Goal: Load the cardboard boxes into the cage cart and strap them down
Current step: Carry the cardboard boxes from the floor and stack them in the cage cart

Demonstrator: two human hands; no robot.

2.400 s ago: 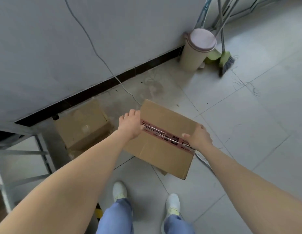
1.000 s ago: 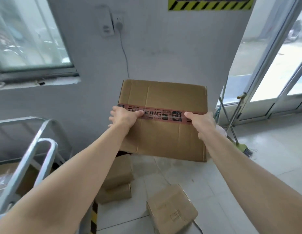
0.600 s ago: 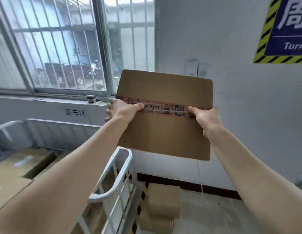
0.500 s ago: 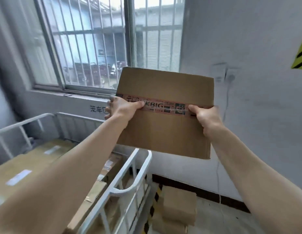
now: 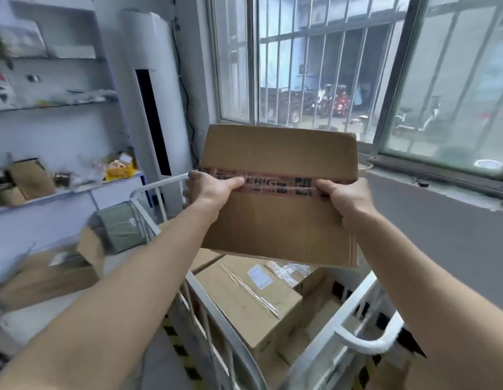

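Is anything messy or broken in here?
Nothing looks broken. Left of the white metal cage cart, one brown cardboard box sits open with a flap sticking up; that part is blurry.

daylight from window (image 5: 329,66) | soft shadows | left edge motion-blurred | wide-angle bending at edges

"KBIG" on box tape (image 5: 272,182)
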